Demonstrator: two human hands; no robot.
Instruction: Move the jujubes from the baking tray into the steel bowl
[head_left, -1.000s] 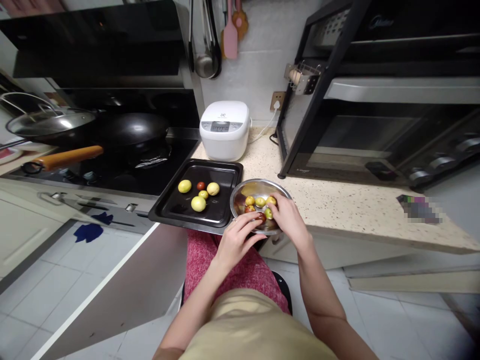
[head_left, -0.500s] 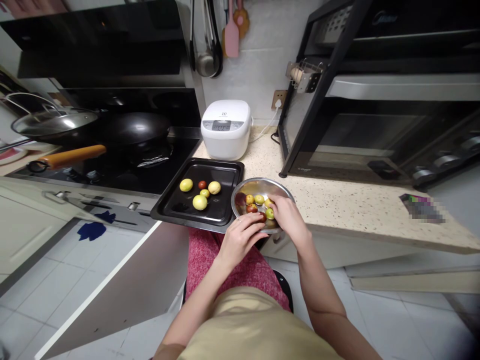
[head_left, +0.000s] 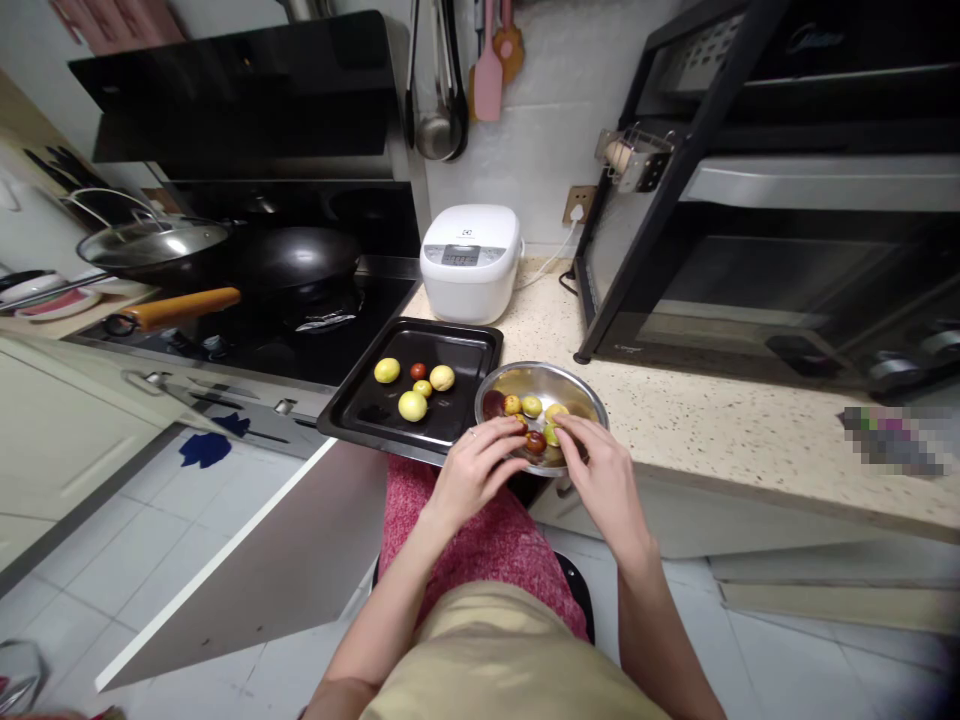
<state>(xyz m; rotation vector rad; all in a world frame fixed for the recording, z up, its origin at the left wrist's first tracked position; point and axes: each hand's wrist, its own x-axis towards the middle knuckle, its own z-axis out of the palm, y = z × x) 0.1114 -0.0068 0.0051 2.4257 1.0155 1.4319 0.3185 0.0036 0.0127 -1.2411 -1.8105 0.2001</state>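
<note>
A round metal bowl (head_left: 595, 395) sits at the counter's front edge with several small fruits in it, green, yellow and reddish brown, like jujubes. My left hand (head_left: 474, 468) reaches over its left rim, fingers stretched beside a brown fruit and thumb apart. On the right side, my right hand (head_left: 600, 478) has its thumb and fingertips around a green jujube (head_left: 551, 435), still low in the bowl. Another brown jujube (head_left: 535, 442) lies between the hands. Left of the bowl, a black baking tray (head_left: 367, 405) bears several spaced fruits, including a large yellow-green one (head_left: 412, 406) and a small red one (head_left: 418, 370).
A white rice cooker (head_left: 471, 270) stands behind the tray. The stove at left holds a wok (head_left: 300, 255) and a lidded pan (head_left: 154, 245); a wooden handle (head_left: 187, 308) sticks out forward. An oven (head_left: 750, 290) stands right. An open cabinet door (head_left: 247, 570) juts out below the tray.
The view has shifted slightly, so things appear further right. My right hand has drawn back a little, its thumb now showing, and my hands are further apart over the bowl.
</note>
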